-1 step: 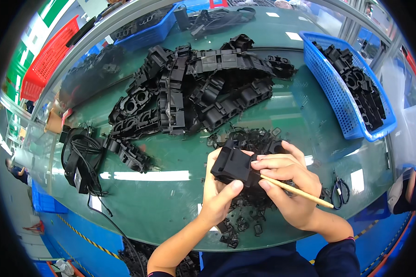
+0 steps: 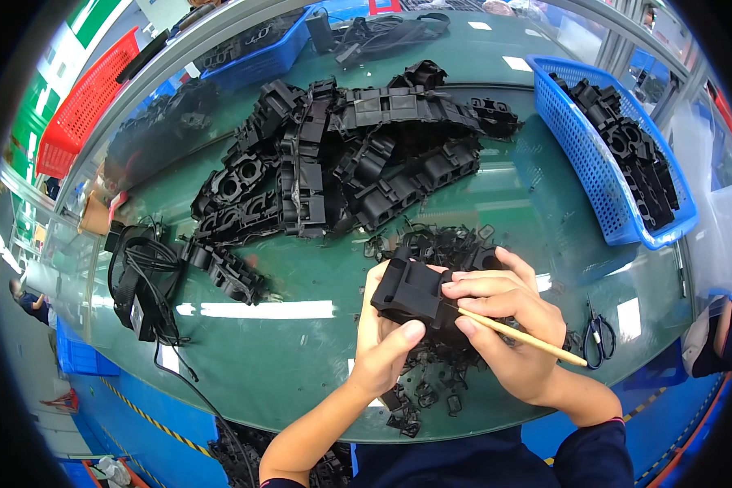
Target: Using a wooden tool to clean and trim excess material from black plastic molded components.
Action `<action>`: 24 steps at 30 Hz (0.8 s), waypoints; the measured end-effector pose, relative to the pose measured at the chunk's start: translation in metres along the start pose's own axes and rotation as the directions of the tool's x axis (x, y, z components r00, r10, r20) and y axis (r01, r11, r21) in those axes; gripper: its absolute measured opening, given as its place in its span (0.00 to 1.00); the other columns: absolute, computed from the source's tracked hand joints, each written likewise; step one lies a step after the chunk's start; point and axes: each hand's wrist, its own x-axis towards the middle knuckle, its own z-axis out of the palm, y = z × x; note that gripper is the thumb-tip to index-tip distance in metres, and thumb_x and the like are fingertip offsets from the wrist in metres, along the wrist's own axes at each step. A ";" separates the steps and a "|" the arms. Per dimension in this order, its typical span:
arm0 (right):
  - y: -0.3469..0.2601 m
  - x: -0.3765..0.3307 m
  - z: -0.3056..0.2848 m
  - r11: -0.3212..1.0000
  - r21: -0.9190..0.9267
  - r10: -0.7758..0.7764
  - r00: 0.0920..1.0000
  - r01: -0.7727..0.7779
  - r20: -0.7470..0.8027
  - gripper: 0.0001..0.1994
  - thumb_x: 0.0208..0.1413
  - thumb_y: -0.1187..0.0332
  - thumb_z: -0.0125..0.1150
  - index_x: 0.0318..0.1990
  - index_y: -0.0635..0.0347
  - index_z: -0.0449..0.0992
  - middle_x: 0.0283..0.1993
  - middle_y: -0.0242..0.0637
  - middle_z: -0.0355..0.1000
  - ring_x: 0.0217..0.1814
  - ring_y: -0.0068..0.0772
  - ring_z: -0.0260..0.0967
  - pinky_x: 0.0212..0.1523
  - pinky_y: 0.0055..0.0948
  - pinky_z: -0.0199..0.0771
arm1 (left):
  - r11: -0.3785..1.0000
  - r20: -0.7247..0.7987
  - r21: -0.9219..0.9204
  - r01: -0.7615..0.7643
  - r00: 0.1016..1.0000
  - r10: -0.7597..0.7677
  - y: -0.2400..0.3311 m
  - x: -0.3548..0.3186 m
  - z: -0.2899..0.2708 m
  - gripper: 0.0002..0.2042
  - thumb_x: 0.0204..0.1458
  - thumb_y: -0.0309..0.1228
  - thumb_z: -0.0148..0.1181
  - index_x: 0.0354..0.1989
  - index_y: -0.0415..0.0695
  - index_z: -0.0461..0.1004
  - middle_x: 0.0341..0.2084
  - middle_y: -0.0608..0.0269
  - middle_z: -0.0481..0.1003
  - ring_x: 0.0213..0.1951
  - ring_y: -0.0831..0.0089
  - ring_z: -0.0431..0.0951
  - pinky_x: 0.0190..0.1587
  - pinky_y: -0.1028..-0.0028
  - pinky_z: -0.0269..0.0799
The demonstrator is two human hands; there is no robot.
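My left hand [image 2: 390, 350] grips a black moulded plastic part [image 2: 419, 289] from its left side, thumb along the near edge. My right hand [image 2: 516, 325] is closed around a thin pale wooden stick [image 2: 537, 343], and its fingertips rest on the right side of the same part. The stick's front end is hidden between fingers and part. Beneath both hands lies a scatter of small black plastic scraps [image 2: 427, 394]. Farther off, a large heap of black moulded parts [image 2: 301, 171] is spread over the green tabletop [image 2: 276, 358].
On the right stands a blue basket [image 2: 581, 154] of black parts, with small scissors [image 2: 599, 337] nearer me. At the left lies a black device with coiled cable [image 2: 142, 276], its cord running over the front edge. A blue bin [image 2: 268, 61] sits at the back.
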 end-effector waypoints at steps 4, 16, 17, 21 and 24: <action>0.001 0.001 -0.001 1.000 0.025 -0.005 0.999 0.004 0.041 0.07 0.40 0.76 0.66 0.29 0.59 0.74 0.38 0.38 0.76 0.45 0.37 0.73 0.59 0.47 0.51 | 0.994 -0.068 -0.068 0.083 0.994 -0.087 0.005 -0.001 0.000 0.34 0.44 0.39 0.66 0.55 0.42 0.52 0.49 0.53 0.63 0.52 0.66 0.66 0.54 0.68 0.63; 0.001 -0.007 0.008 0.931 -0.278 -0.237 0.971 0.236 0.032 0.10 0.40 0.76 0.65 0.30 0.56 0.71 0.38 0.38 0.76 0.45 0.39 0.73 0.60 0.56 0.48 | 0.993 -0.093 0.113 -0.043 0.994 0.053 -0.007 -0.004 0.004 0.37 0.41 0.50 0.66 0.54 0.46 0.52 0.50 0.53 0.62 0.52 0.62 0.66 0.54 0.62 0.65; 0.001 -0.007 0.009 0.923 -0.296 -0.251 0.968 0.246 0.022 0.10 0.40 0.77 0.65 0.31 0.56 0.70 0.37 0.37 0.76 0.44 0.38 0.74 0.60 0.55 0.48 | 0.992 -0.097 0.117 -0.044 0.994 0.055 -0.007 -0.004 0.005 0.37 0.41 0.50 0.66 0.54 0.46 0.52 0.50 0.53 0.62 0.52 0.62 0.66 0.54 0.62 0.64; 0.007 -0.009 0.012 0.915 -0.294 -0.290 0.957 0.276 -0.003 0.12 0.39 0.78 0.65 0.31 0.56 0.70 0.36 0.37 0.76 0.44 0.38 0.74 0.59 0.54 0.50 | 0.991 -0.111 0.127 -0.050 0.992 0.064 -0.007 -0.004 0.009 0.38 0.41 0.50 0.66 0.55 0.47 0.51 0.50 0.52 0.62 0.52 0.63 0.65 0.54 0.62 0.64; 0.006 -0.009 0.013 0.923 -0.282 -0.272 0.962 0.263 0.007 0.12 0.40 0.78 0.65 0.32 0.57 0.69 0.36 0.37 0.76 0.43 0.37 0.74 0.58 0.52 0.52 | 0.996 -0.118 0.070 -0.060 0.991 0.068 -0.007 -0.005 0.008 0.37 0.40 0.43 0.68 0.54 0.44 0.51 0.50 0.51 0.62 0.51 0.65 0.66 0.54 0.65 0.63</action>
